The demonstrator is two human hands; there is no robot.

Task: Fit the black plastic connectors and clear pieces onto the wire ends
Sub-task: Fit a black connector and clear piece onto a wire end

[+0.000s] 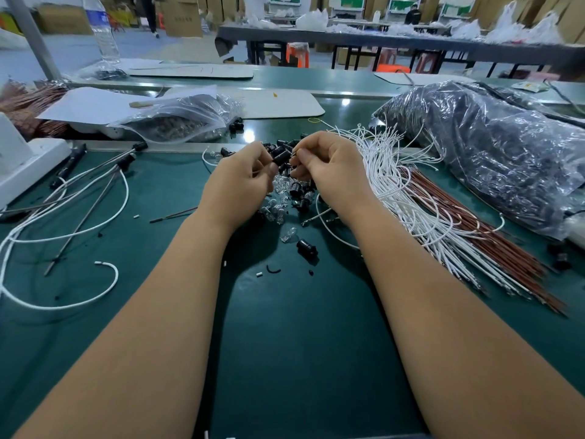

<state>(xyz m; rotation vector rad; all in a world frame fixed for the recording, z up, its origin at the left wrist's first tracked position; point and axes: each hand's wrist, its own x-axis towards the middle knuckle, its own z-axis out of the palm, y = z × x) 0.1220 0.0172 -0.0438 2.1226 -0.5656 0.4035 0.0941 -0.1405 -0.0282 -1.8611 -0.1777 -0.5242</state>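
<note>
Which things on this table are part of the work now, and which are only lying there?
Part of the job:
- black connector, held between left hand and right hand
- loose connectors and clear pieces
- white wires
- brown wires

Lying about:
- water bottle
- white paper sheet
- large plastic bag

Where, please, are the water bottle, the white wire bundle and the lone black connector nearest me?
Water bottle [102, 30], head view, on its blue label.
White wire bundle [408, 204], head view, mid-bundle.
Lone black connector [306, 247], head view, on its body.
</note>
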